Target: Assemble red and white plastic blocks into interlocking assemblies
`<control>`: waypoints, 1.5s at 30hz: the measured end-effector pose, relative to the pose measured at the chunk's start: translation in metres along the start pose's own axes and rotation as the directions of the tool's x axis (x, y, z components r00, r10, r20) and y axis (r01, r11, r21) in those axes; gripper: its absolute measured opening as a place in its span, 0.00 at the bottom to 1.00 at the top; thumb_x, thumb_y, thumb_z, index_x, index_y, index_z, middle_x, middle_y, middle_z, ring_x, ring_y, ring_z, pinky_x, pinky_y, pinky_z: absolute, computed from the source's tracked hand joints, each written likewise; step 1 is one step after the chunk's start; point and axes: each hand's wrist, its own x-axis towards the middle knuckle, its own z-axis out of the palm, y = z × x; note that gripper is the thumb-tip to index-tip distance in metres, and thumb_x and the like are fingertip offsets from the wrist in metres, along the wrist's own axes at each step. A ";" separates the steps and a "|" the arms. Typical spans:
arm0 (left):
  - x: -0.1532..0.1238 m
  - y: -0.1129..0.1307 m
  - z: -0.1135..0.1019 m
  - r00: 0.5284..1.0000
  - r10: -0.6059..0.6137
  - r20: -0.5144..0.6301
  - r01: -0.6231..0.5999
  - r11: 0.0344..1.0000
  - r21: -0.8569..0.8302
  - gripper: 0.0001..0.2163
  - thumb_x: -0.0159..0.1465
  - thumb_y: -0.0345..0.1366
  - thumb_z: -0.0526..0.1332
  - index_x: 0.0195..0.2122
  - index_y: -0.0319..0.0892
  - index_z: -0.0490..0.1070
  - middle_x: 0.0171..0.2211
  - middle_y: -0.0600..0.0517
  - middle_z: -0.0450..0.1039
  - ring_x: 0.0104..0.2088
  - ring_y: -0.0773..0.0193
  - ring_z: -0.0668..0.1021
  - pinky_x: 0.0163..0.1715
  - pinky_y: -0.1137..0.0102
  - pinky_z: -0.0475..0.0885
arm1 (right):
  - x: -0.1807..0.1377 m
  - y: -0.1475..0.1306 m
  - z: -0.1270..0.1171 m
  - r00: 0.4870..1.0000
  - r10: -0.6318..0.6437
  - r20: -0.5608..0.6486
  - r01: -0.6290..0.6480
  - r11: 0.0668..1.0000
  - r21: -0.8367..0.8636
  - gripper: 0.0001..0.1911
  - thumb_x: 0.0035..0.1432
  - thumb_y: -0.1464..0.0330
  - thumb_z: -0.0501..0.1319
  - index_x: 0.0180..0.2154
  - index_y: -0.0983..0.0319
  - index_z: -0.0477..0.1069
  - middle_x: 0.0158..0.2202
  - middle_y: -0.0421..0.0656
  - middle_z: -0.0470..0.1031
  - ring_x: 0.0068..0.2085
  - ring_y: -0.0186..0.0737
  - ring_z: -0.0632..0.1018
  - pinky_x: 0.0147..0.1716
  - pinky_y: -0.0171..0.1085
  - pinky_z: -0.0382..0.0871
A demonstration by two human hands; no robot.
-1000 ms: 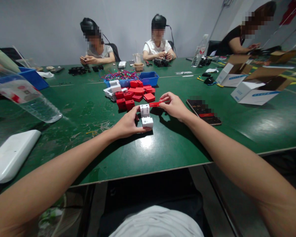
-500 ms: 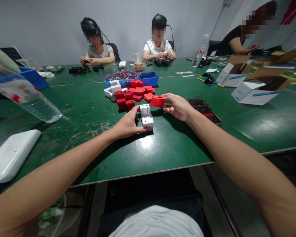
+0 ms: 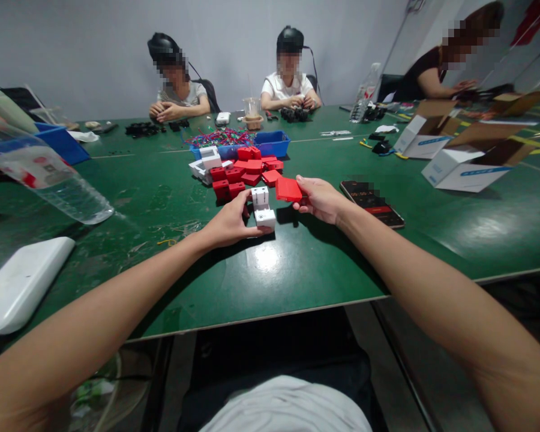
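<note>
My left hand point(image 3: 228, 223) grips a white U-shaped plastic block point(image 3: 261, 209) between thumb and fingers, just above or on the green table. To its right, my right hand point(image 3: 318, 200) pinches a flat-sided red plastic block point(image 3: 288, 189) by its right edge, holding it off the surface, with its shadow below. The two held blocks are apart, with a narrow gap between them. Right behind them lies a pile of red blocks point(image 3: 234, 174). Several white blocks point(image 3: 210, 157) sit at the pile's left back.
Behind the pile stands a blue tray point(image 3: 272, 144) with colourful wires. A phone point(image 3: 372, 204) lies right of my right hand. Left are a water bottle point(image 3: 67, 186) and a white device point(image 3: 24, 285). Open cartons point(image 3: 470, 162) stand at right. Several people sit around the table.
My right hand has turned the red block so its broad flat face shows, and it has lowered slightly. My left hand has shifted a little left with the white block.
</note>
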 end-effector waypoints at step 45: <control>0.000 0.001 0.000 1.000 -0.001 0.008 0.001 0.999 0.035 0.40 0.51 0.54 0.71 0.59 0.37 0.60 0.48 0.42 0.72 0.39 0.57 0.75 0.39 0.62 0.74 | 0.001 0.001 -0.003 0.999 -0.053 0.012 0.052 0.993 0.101 0.06 0.60 0.82 0.62 0.36 0.66 0.73 0.28 0.42 0.79 0.27 0.30 0.78 0.24 0.27 0.65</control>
